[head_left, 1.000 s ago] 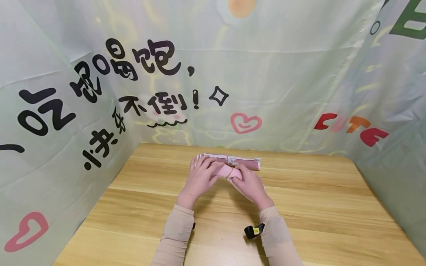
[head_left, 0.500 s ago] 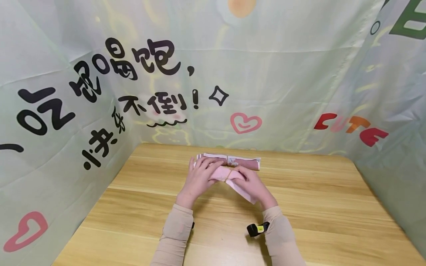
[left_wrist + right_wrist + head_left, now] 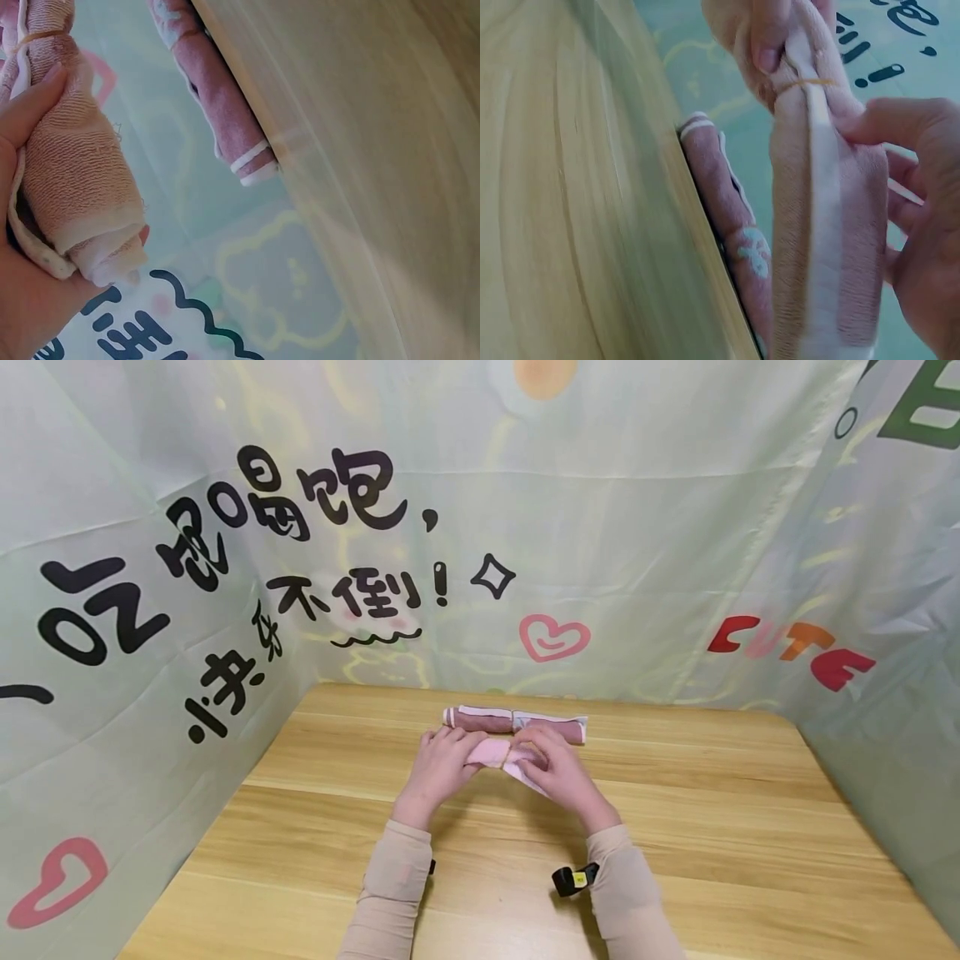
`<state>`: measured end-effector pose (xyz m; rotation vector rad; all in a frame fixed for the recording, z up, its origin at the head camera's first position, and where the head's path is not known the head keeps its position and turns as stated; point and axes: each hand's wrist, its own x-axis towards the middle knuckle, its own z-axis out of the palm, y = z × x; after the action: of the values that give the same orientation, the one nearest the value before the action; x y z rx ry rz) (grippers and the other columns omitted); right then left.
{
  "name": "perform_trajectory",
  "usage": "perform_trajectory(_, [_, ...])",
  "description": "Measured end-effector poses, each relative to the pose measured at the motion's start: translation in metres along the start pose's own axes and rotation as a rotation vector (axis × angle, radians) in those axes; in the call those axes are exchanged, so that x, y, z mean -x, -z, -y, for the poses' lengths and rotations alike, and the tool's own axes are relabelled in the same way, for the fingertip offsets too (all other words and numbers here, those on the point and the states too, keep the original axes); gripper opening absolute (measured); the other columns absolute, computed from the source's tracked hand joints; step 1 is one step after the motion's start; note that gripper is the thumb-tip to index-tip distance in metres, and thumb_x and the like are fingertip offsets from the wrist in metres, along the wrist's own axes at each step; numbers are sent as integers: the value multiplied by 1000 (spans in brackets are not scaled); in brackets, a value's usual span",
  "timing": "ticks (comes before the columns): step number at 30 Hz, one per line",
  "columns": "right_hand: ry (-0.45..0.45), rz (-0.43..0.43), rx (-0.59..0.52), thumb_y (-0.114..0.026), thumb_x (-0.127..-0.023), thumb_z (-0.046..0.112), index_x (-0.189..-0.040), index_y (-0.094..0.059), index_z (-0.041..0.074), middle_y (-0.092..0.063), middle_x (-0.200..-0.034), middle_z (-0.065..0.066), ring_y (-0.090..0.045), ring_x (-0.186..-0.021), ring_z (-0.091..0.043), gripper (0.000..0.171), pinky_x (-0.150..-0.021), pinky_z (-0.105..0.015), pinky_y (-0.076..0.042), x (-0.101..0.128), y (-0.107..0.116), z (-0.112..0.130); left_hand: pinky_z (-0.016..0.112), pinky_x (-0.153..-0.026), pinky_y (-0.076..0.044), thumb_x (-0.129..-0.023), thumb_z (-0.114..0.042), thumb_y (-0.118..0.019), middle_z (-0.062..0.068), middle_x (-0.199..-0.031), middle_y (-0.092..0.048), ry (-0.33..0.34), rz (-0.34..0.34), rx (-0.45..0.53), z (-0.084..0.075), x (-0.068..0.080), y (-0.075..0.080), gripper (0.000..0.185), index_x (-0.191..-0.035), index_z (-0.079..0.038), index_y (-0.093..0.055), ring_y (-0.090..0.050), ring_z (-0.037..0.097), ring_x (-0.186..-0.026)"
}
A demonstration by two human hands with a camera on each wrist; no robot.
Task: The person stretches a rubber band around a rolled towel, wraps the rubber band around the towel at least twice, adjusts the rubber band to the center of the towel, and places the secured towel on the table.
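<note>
A light pink rolled towel [image 3: 489, 752] is held by both hands near the far side of the table. My left hand [image 3: 438, 768] grips its left half, the thumb [image 3: 34, 105] lying along the roll in the left wrist view. A thin tan rubber band [image 3: 810, 81] circles the roll at its middle. To the right of the band, my right hand [image 3: 564, 772] holds the other half between thumb and fingers, with the thumb [image 3: 900, 120] pressing its side just below the band in the right wrist view. A white-edged flap runs down that half.
Behind the hands, a darker mauve rolled towel [image 3: 480, 720] with white trim lies across the wooden table [image 3: 712, 827], a band around its middle. Printed fabric walls [image 3: 637, 543] rise beyond the table's back and sides. Each wrist wears a strap; the right one carries a black device [image 3: 573, 881].
The pink towel and left hand have come slightly nearer and left, uncovering the mauve towel's left end. My right hand went a little right, then back left, its fingers shifting near the band.
</note>
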<state>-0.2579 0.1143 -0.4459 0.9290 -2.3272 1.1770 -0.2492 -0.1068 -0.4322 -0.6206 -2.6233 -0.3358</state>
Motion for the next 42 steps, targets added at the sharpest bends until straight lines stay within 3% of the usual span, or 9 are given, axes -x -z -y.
perform_trajectory(5, [109, -8, 36, -74, -80, -2, -96, -73, 11, -62, -116, -12, -54, -113, -30, 21, -95, -44, -49, -3, -6, 4, 46, -84, -46, -84, -35, -73, 0, -107, -71, 28, 10, -5, 0, -1, 1, 35, -117, -25, -66, -64, 24, -100])
perform_trajectory(14, [74, 47, 280, -75, -83, 16, -98, -70, 17, -63, -117, -8, -60, -110, -29, 16, -98, -45, -50, -2, -16, 7, 47, -89, -46, -88, -32, -70, 0, -105, -72, 59, 59, -13, 0, -1, 2, 27, -114, -24, -70, -63, 22, -103])
perform_trajectory(24, [172, -29, 376, -75, -79, 19, -87, -64, 15, -65, -109, -7, -61, -103, -27, 15, -96, -43, -50, -4, -23, 5, 48, -89, -47, -90, -32, -68, 0, -103, -72, 46, 54, 15, -1, -2, 2, 25, -113, -22, -70, -64, 23, -101])
perform_trajectory(31, [213, -92, 430, -80, -76, 24, -77, -58, 13, -67, -104, -6, -62, -97, -27, 25, -90, -41, -51, -3, -24, 4, 49, -87, -47, -90, -32, -67, 1, -104, -72, 36, 54, 59, -1, -3, 4, 26, -114, -22, -71, -64, 24, -102])
perform_trajectory(37, [163, -101, 460, -76, -74, 15, -75, -53, 15, -67, -106, -4, -61, -95, -27, 23, -75, -43, -51, -2, -24, 7, 50, -86, -47, -89, -35, -68, 0, -103, -72, 30, 42, 80, -2, -3, 5, 26, -112, -21, -71, -64, 24, -101])
perform_trajectory(42, [93, -84, 457, -73, -69, 6, -78, -51, 15, -66, -109, -5, -59, -95, -26, 25, -76, -47, -49, 0, -25, 10, 49, -86, -48, -90, -37, -67, 0, -103, -72, 31, 47, 76, -3, -4, 4, 27, -112, -22, -71, -64, 24, -100])
